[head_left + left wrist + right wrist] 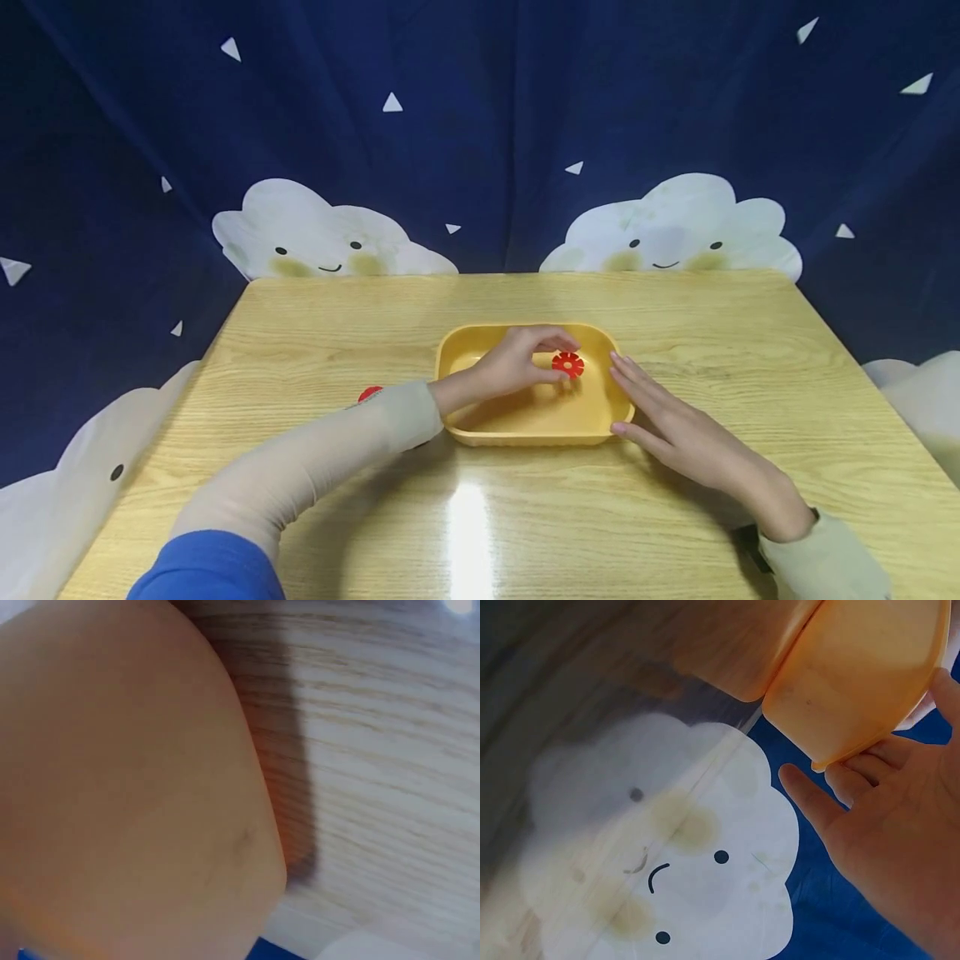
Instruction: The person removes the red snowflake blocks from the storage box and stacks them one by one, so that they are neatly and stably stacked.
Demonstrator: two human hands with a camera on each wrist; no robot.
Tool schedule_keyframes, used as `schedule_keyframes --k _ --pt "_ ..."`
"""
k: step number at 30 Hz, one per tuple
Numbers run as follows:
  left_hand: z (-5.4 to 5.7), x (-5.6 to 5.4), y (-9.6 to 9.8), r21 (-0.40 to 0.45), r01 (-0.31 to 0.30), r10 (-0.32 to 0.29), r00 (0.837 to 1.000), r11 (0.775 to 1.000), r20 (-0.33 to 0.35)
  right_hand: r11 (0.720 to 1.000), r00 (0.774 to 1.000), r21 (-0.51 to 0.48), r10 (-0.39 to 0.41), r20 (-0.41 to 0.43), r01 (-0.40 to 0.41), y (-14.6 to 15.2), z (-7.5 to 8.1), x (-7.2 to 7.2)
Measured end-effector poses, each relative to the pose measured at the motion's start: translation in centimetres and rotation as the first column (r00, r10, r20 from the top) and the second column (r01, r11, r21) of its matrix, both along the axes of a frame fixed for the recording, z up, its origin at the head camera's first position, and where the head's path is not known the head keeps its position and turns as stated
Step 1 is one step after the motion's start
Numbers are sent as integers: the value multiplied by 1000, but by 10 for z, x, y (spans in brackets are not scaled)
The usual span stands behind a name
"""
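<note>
My left hand (517,362) is over a yellow plastic bin (532,438), reaching in across its left side. Between the thumb and fingertips it pinches a red notched plastic disc (567,365) with a small central hole. Skin fills much of the left wrist view, where the disc is out of sight. At the bin's right end, my right hand (682,429) rests its extended fingers against the rim. The right wrist view shows these fingers (810,796) along the edge of the bin (855,682).
Another red piece (370,392) lies left of the bin on the wooden table (337,333), partly covered by the left sleeve (322,450). Behind the table hangs a dark blue curtain (465,167) with white clouds and triangles.
</note>
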State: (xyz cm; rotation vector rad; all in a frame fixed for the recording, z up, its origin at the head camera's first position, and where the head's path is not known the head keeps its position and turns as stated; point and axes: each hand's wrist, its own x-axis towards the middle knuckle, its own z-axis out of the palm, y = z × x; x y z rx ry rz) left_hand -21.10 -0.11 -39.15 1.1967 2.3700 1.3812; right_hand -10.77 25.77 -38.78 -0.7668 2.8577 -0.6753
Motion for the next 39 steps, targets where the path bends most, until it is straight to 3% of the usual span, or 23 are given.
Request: schedule_keyframes --k 10,20,25,31,39 --pt "15 18 -27 55 -26 29 999 998 -42 1000 1000 -3 0 -4 0 1 -1 1" --pt "29 43 -65 38 -109 113 986 993 -122 1000 999 0 15 -29 -15 2 0 0" --pt "34 52 -87 23 -166 167 980 986 -106 1000 1000 -8 19 -13 -19 2 0 -1" --pt "33 62 -116 54 -239 243 966 970 -94 1000 1000 -9 17 -9 -17 2 0 0" --pt "24 77 -156 82 -340 348 929 937 -127 1000 1000 -10 16 -16 -16 2 -2 0"
